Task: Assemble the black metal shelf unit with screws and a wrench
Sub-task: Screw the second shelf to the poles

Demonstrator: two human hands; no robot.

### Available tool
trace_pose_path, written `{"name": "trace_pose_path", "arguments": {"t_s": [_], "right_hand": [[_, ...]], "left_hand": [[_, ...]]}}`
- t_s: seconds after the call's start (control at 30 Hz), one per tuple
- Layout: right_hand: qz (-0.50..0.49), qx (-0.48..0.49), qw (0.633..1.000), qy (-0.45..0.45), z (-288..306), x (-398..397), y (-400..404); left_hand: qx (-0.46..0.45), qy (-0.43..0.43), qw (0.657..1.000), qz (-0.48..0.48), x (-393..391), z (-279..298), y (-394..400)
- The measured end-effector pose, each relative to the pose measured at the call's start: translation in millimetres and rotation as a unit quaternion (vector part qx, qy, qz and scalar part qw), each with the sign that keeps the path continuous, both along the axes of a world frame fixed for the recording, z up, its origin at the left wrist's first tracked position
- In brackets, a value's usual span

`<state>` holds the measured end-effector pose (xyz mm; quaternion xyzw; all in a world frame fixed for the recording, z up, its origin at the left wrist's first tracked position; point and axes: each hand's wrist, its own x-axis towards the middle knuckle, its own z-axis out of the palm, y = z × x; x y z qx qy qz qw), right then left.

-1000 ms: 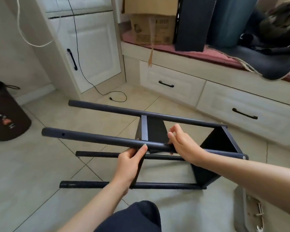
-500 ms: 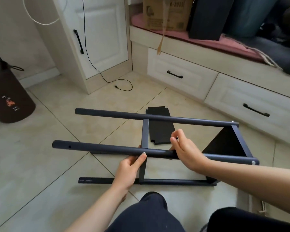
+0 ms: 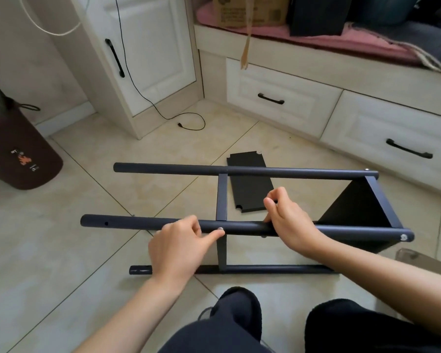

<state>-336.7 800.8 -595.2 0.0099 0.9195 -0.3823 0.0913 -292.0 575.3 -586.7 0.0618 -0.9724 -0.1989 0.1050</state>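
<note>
We see the black shelf frame (image 3: 239, 171) lying on its side on the tiled floor (image 3: 61, 238), in the middle of the view. The near upper post (image 3: 127, 222) runs from 9 o'clock to 3 o'clock. Our left hand (image 3: 178, 248) rests against this post, with the index finger and thumb closing on a small silver screw head (image 3: 221, 228) at the joint with the cross bar (image 3: 222, 197). Our right hand (image 3: 288, 222) sits on the same post, at 3 o'clock from the left hand, its fingers curled over the tube; the thumb is raised. One loose black panel (image 3: 250, 189) lies flat on the floor at 12 o'clock from the hands. A brown basket (image 3: 18, 154) stands at 10 o'clock.
</note>
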Motion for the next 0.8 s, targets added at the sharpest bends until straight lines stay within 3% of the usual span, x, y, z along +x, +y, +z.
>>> {"name": "trace_pose_path", "arguments": {"t_s": [0.1,0.27,0.37,0.43,0.63,0.8], "right_hand": [[-0.006,0.015,1.0,-0.017,1,-2,-1],[0.0,0.012,1.0,-0.021,5,-3,-1],[0.001,0.008,1.0,-0.027,5,-4,0],[0.004,-0.004,0.999,-0.036,4,-6,1],[0.015,-0.114,0.991,-0.071,2,-19,3],[0.042,-0.201,0.959,-0.193,-5,-50,-7]], "left_hand": [[-0.095,0.068,0.986,-0.119,-16,14,-6],[-0.093,-0.095,0.944,-0.302,-57,19,-25],[-0.118,-0.132,0.907,-0.382,-76,11,-31],[-0.12,-0.134,0.894,-0.411,-81,2,-34],[-0.035,-0.093,0.901,-0.423,-79,-8,-37],[-0.027,-0.09,0.901,-0.424,-78,-7,-35]]}}
